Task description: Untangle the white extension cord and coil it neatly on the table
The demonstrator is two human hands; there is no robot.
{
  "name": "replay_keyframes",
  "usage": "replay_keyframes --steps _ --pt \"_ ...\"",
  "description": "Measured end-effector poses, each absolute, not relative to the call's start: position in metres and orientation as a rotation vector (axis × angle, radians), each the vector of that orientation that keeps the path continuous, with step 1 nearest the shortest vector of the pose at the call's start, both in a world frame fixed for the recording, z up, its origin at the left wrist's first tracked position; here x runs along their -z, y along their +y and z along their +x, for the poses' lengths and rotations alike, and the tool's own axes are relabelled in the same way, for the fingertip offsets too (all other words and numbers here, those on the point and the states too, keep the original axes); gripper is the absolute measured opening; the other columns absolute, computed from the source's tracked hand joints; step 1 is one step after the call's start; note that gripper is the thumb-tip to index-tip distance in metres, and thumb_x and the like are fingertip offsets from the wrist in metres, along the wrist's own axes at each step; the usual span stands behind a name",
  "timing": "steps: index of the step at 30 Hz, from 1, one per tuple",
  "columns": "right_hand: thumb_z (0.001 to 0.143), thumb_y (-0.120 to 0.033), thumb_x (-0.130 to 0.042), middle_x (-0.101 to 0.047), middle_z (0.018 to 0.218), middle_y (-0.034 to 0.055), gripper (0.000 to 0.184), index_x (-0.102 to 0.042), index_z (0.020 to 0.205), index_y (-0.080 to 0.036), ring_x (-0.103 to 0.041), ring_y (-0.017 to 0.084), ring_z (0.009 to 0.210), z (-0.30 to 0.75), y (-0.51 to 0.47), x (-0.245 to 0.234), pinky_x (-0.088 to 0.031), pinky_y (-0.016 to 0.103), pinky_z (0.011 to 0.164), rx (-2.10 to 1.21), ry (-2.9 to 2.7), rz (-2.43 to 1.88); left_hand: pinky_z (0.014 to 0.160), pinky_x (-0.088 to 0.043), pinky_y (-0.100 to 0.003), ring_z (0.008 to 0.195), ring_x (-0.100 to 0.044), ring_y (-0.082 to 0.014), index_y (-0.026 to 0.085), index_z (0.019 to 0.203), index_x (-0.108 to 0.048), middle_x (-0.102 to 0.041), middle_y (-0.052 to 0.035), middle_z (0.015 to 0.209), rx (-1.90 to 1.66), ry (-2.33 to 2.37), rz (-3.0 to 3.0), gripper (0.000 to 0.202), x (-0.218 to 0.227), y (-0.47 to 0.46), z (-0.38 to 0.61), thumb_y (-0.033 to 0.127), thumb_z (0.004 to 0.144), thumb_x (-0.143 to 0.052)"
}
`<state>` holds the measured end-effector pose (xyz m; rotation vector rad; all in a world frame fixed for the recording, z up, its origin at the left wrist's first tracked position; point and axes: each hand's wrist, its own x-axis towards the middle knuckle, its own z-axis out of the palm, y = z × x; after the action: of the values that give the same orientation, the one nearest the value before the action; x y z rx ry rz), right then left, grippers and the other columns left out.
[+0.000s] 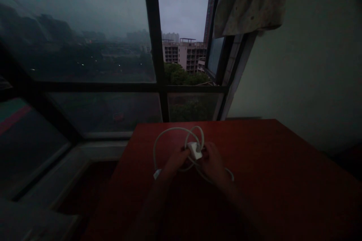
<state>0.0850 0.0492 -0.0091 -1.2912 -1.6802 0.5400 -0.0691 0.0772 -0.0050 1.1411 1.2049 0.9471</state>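
Between my two hands is a small white block [195, 150], perhaps a power adapter or socket, with a pale cord [169, 129] attached. My left hand [178, 159] has its fingers closed on the block's left side. On the other side, the fingers of my right hand [211, 159] are bent against the block and cord; the dim light hides their tips. The cord loops above the block and out to the left. A small white end piece [157, 173], possibly a plug, shows beside my left wrist. More cord curves out past my right wrist.
A reddish-brown table [254, 147] lies under my hands. Behind it stands a dark-framed window [162, 88], one pane swung outward. A patterned cloth [250, 3] hangs at the upper right, beside a pale wall [305, 67]. A low ledge [82, 162] runs along the left.
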Motion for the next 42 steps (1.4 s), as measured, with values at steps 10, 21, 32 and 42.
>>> replay_keyframes --steps 10,21,32,42 --pt "0.082 -0.038 -0.060 -0.052 0.129 0.0107 0.039 -0.059 0.118 -0.023 -0.049 0.027 0.120 0.093 0.038 -0.016 -0.038 0.045 0.102 -0.448 -1.793 -1.183 0.053 -0.041 -0.022 0.056 -0.056 -0.0133 0.013 0.075 -0.068 -0.065 -0.0011 0.066 -0.975 1.231 1.260 0.020 0.008 0.080 -0.074 0.020 0.065 -0.053" --pt "0.082 -0.043 -0.056 -0.064 0.113 0.0085 0.042 -0.056 0.118 -0.021 -0.062 0.023 0.096 0.101 0.034 -0.034 -0.051 0.037 0.084 -0.918 -1.306 -1.167 0.063 -0.044 -0.024 0.070 -0.060 -0.0164 0.014 0.078 -0.068 -0.068 -0.0032 0.076 -1.001 1.237 1.448 0.019 0.000 0.077 -0.076 0.022 0.068 -0.054" --pt "0.077 -0.053 -0.059 -0.066 0.086 0.0029 0.055 -0.048 0.121 -0.022 -0.064 0.017 0.065 0.137 0.060 -0.047 -0.052 0.027 0.052 -1.095 -1.036 -1.249 0.050 -0.034 -0.021 0.051 -0.043 -0.0099 0.016 0.067 -0.057 -0.050 0.0043 0.057 -1.007 1.223 1.317 0.020 0.009 0.081 -0.078 0.033 0.073 -0.049" --pt "0.079 -0.040 -0.051 -0.065 0.100 0.0096 0.036 -0.055 0.108 -0.019 -0.064 0.021 0.078 0.144 0.112 -0.011 -0.052 0.030 0.060 -0.907 -1.110 -1.465 0.049 -0.035 -0.020 0.051 -0.044 -0.0086 0.016 0.065 -0.056 -0.049 0.0045 0.056 -0.995 1.149 1.237 0.015 -0.007 0.074 -0.076 0.029 0.068 -0.050"
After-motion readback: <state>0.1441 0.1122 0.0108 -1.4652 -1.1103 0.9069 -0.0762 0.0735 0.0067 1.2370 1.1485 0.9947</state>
